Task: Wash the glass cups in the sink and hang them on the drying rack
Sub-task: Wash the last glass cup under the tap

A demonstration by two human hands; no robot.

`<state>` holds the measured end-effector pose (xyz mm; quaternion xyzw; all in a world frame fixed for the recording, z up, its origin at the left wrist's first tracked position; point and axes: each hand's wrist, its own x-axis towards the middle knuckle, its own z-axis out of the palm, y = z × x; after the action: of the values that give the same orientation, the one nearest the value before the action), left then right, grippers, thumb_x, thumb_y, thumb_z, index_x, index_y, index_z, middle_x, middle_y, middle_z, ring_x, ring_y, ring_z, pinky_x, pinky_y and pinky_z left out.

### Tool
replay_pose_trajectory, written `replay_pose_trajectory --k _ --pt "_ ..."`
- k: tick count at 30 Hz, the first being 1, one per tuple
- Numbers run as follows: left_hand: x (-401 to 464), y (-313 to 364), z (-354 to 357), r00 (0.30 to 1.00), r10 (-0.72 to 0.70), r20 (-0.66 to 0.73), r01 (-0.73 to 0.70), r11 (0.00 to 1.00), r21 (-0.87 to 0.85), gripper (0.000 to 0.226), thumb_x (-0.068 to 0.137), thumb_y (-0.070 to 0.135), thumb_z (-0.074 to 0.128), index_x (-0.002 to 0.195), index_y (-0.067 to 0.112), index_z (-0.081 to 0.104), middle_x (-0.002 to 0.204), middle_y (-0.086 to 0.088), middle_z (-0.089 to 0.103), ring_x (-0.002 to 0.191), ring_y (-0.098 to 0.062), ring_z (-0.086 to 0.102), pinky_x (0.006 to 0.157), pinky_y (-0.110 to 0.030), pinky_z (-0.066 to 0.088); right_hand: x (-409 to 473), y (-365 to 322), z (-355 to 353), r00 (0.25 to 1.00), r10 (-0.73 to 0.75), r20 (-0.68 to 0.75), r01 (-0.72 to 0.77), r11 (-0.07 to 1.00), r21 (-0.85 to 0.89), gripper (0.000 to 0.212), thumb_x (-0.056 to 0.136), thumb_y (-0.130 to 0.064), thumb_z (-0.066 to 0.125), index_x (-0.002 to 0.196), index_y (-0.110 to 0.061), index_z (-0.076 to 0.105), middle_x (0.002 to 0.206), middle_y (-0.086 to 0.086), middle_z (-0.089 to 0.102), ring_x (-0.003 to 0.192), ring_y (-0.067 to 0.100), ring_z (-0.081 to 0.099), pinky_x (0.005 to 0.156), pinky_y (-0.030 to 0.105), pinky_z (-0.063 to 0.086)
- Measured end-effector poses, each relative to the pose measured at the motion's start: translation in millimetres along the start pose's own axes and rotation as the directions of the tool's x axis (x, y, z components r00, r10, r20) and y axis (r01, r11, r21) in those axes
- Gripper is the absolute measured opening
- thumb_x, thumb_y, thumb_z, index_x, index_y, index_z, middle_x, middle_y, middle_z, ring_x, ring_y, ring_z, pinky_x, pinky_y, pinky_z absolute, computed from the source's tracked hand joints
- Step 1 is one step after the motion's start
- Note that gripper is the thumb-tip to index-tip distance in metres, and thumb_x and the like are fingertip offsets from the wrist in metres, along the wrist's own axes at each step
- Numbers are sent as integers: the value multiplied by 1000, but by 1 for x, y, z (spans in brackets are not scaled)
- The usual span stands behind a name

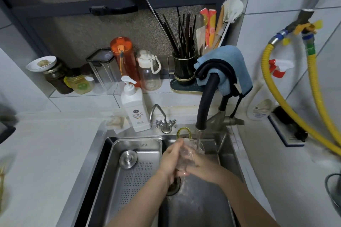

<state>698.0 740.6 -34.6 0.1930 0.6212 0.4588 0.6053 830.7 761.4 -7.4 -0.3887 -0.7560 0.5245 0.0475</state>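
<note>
Clear glass: the glass cup (186,155) with a yellow handle sits between both hands over the sink (227,153), under the water stream from the black faucet (204,103).
Left hand (170,158): wrapped around the cup's left side, fingers pressed on the glass.
Right hand (202,164): cupped around the right side and bottom, fingers closed against it.
Writing: the white pump bottle (134,107) carries a dark round emblem and small print, too blurred to read; a label on the white bottle at the right wall (260,110) is likewise unreadable.
In the sink: a perforated steel tray (132,169) fills the left half, a round steel lid on it.
Ledge behind: jars, an orange bottle (123,57), a clear bottle, a chopstick holder (184,70).
Over the faucet: a blue cloth (230,66) draped.
Right wall: yellow hoses (313,79).
</note>
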Motion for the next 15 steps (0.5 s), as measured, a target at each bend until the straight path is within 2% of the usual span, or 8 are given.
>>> replay_pose_trajectory --k 2,4,6,8,11,13,15 --pt "1 3 -3 1000 -6 -15 6 1000 -14 60 78 58 66 107 6 63 84 -13 71 68 -26 71 56 -34 55 0 7 6 998 -11 -58 13 999 38 50 92 -30 58 138 -35 40 132 -17 56 116 -6 55 103 28 46" --pt "2 5 -8 1000 -19 -11 18 1000 -12 59 80 59 65 112 9 62 89 -13 73 71 -26 71 59 -37 57 -3 9 9 994 -3 -111 10 998 66 30 94 -23 58 123 -20 54 115 -9 66 102 -10 61 94 20 50" --pt "1 7 -10 997 -35 62 33 998 44 70 76 70 62 119 14 60 96 -12 74 77 -25 71 68 -40 59 -5 9 10 982 -8 -191 38 987 157 22 93 -12 59 114 -7 58 101 -9 67 88 -13 63 81 12 50" --pt "-3 6 -11 989 -22 146 15 999 52 72 76 69 63 128 20 54 106 -10 72 78 -18 69 68 -32 56 -7 5 9 965 -6 -261 73 966 249 19 91 -10 61 110 -8 61 94 -8 70 85 -9 66 76 11 49" --pt "-14 -5 -3 986 36 161 -14 990 -137 60 81 42 70 133 36 40 112 -8 70 75 -14 70 67 -29 55 -5 5 7 926 31 -376 102 939 329 18 92 -15 62 109 -20 63 91 -14 70 81 -11 66 71 7 47" --pt "-12 -11 -1 990 56 130 -33 984 -173 61 79 42 73 132 32 45 107 -8 72 81 -19 71 74 -35 56 -8 4 10 920 14 -393 113 947 300 17 93 -14 59 109 -20 63 91 -12 71 82 -9 67 71 8 47" --pt "-9 -9 -3 991 59 121 -39 987 -158 64 72 50 76 126 24 54 98 -6 72 81 -22 70 78 -41 57 -14 6 15 939 -17 -343 95 973 212 14 95 -15 56 107 -13 62 92 -7 73 86 -2 68 77 14 50"
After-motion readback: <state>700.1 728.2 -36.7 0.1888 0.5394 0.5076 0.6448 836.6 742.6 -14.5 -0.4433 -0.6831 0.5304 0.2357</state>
